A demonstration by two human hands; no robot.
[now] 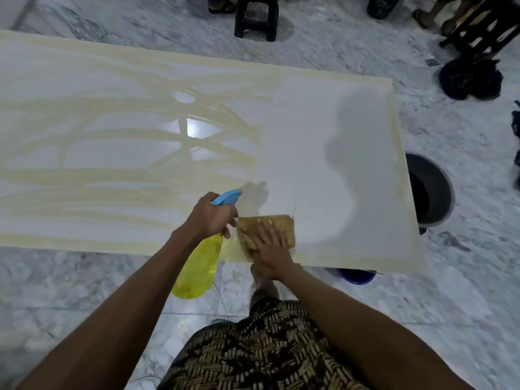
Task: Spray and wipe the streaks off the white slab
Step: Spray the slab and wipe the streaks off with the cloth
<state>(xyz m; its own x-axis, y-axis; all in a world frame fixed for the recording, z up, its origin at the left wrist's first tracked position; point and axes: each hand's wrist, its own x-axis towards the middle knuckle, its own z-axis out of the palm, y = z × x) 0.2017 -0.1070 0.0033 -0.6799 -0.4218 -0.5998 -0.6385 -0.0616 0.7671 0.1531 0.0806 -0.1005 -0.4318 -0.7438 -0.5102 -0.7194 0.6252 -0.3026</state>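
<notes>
- White slab [323, 130] — lies flat, raised above a marbled floor [422, 305]; it fills most of the view.
- Streaks [118, 175] — pale yellow bands cross the left and middle of the slab and run along its edges; the right part is largely bare white.
- Left hand [211, 215] — its grip is closed round the neck of a spray bottle [199, 266]. The yellow body hangs past the near edge of the slab; the blue nozzle head points up and to the right, over the slab.
- Right hand [271, 243] — laid flat, fingers spread, pressing a tan cloth [281, 223] onto the slab near its front edge, just beside the bottle. Its grip is open, palm down on the cloth.
- Patterned garment [267, 350] — brown and cream, at the bottom centre.
- Dark bucket [433, 190] — on the floor past the slab's right end.
- Blue container [357, 275] — partly hidden under the slab's near right edge.
- Black stool [256, 18] — on the floor beyond the far edge.
</notes>
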